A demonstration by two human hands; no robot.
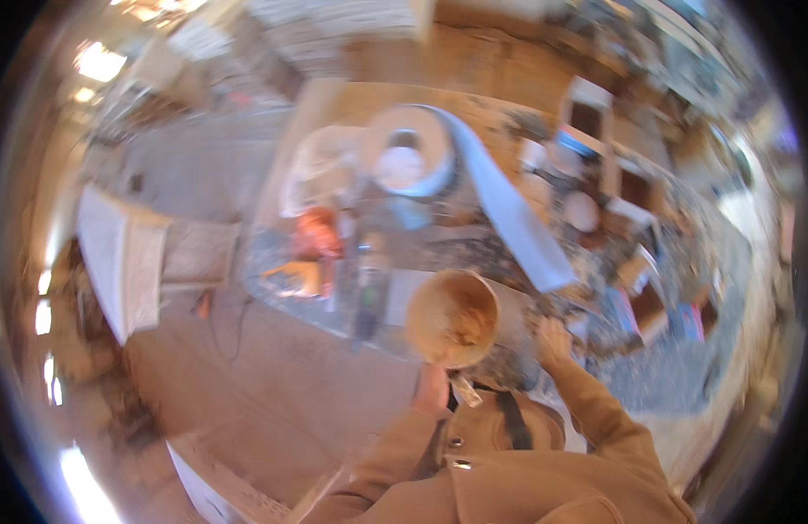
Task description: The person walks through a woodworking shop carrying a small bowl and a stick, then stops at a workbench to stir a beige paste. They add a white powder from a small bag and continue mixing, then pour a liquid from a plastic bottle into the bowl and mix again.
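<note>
My left hand [433, 389] is closed on the near side of a round tan tub [415, 320], held in front of my body. The tub is tilted so its inside shows, with lumpy brownish material [467, 327] at the bottom. A short whitish piece [465, 391] pokes out just below the tub; its kind I cannot make out. Farther right, my right hand [554, 342] reaches over the near edge of the cluttered table [522, 336], by small items. Blur hides its fingers and anything in them.
A big roll of pale blue-white sheet [421, 188] has a loose strip [508, 214] running toward me. To its left are an orange-red bundle [316, 234] and a yellow-orange item [301, 278]. Several opened boxes [641, 306] stand at right. A white-topped piece [116, 262] stands left.
</note>
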